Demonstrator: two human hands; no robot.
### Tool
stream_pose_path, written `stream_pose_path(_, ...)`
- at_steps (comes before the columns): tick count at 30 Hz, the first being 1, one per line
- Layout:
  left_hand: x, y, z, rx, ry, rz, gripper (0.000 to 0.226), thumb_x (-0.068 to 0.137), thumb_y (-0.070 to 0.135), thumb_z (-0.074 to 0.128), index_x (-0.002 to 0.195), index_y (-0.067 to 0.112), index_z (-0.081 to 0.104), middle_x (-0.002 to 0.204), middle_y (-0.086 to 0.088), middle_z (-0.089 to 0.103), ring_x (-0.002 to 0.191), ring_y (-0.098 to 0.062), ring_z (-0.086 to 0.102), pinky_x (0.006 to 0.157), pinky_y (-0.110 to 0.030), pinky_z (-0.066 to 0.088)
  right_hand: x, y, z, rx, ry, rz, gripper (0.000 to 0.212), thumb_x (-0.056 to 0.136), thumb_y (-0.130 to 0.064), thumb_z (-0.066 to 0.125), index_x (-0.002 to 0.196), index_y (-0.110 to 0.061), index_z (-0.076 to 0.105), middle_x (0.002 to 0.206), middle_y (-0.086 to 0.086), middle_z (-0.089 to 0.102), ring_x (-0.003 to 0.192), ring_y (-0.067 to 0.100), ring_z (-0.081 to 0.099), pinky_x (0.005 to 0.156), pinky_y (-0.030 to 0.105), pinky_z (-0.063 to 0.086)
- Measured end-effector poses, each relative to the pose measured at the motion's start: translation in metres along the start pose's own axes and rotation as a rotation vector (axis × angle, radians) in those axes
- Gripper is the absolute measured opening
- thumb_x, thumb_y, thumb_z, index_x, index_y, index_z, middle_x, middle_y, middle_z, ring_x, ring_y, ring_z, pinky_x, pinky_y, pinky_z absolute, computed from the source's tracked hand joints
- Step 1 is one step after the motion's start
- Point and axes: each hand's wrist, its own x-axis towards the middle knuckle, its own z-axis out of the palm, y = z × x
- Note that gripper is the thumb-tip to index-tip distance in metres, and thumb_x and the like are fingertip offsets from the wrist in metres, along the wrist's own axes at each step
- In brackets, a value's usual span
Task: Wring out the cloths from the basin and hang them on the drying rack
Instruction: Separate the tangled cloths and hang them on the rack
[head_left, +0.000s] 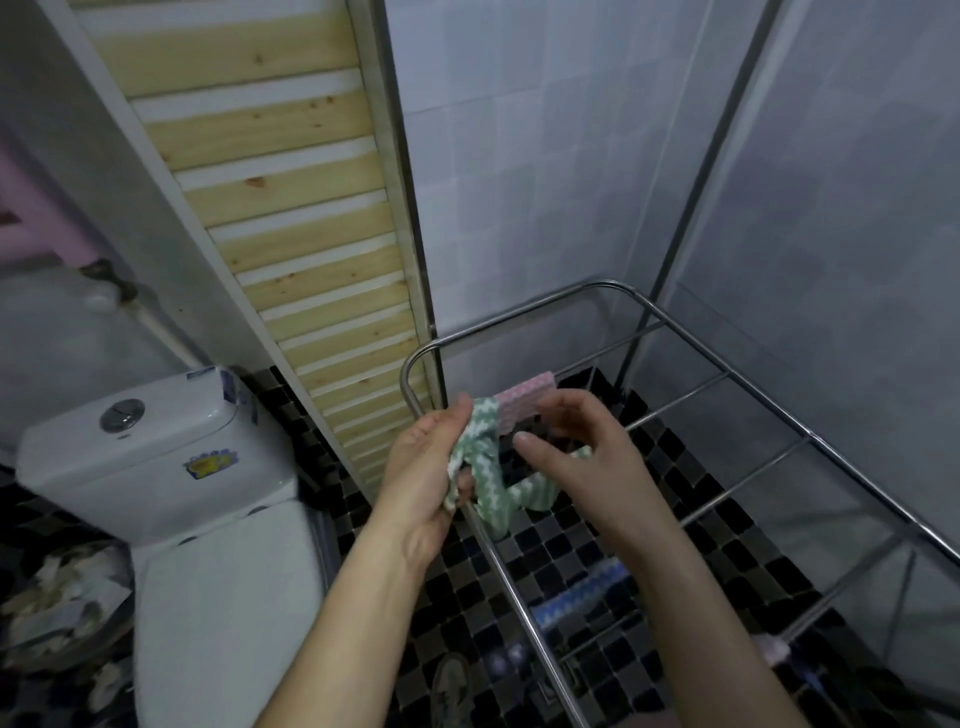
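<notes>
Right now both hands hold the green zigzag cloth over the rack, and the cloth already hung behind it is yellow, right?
No: the head view shows the hung cloth is pink, not yellow. Both the left hand and right hand do hold the green zigzag cloth over the rack.

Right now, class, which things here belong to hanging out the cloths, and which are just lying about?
In the job: green cloth, held by left hand and right hand; drying rack; pink cloth and blue cloth on it.
Lying about: toilet; wooden slats; waste bin; shoe.
</notes>
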Motion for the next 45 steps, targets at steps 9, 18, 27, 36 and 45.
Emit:
stream_pose_path(9,-0.019,0.005,0.014,-0.026,0.005,-0.057,0.021,0.095,0.025,0.058,0.09,0.007,0.067,0.062,-0.006,0.068,0.041,-0.011,0.059,0.037,-0.018,0.045,-0.011,-0.01,0.004,-0.057,-0.058,-0.074,0.012,0.086,-0.01,0.069,0.094,-0.013,0.077,0.087,-0.002,0.076,0.084,0.009,0.071,0.079,0.025,0.057)
stream_pose_path(18,-0.02,-0.002,-0.003,0.208,-0.075,-0.085,0.025,0.092,0.026,0.061,0.072,0.013,0.069,0.048,0.001,0.051,0.032,-0.008,0.038,0.033,-0.012,0.025,-0.016,-0.02,-0.011,0.501,-0.133,0.279,0.02,0.089,-0.01,0.058,0.098,0.004,0.071,0.078,0.009,0.07,0.065,0.013,0.064,0.046,0.019,0.048)
stream_pose_path(27,-0.024,-0.002,-0.003,1.009,-0.355,0.076,0.021,0.095,0.023,0.059,0.083,0.021,0.077,0.075,0.007,0.073,0.067,-0.004,0.064,0.074,-0.035,0.054,-0.02,-0.03,-0.029,0.428,-0.094,0.143,0.014,0.091,-0.01,0.059,0.085,-0.001,0.067,0.061,0.003,0.063,0.047,0.008,0.054,0.037,0.016,0.039)
stream_pose_path(36,-0.03,0.005,0.046,0.748,-0.398,0.348,0.03,0.075,0.03,0.077,0.104,0.024,0.07,0.095,-0.001,0.075,0.089,-0.015,0.071,0.086,-0.038,0.056,-0.022,-0.039,-0.042,0.022,0.002,-0.052,0.014,0.09,-0.017,0.066,0.081,-0.009,0.073,0.066,0.01,0.062,0.05,0.012,0.052,0.043,0.021,0.038)
stream_pose_path(45,-0.002,0.0,0.058,0.818,-0.323,0.376,0.018,0.095,0.033,0.051,0.097,0.029,0.069,0.116,0.006,0.069,0.11,-0.011,0.063,0.09,-0.035,0.052,-0.011,-0.033,-0.089,-0.26,-0.101,0.041,0.016,0.079,-0.03,0.077,0.082,-0.014,0.076,0.065,0.009,0.063,0.059,0.013,0.056,0.055,0.024,0.042)
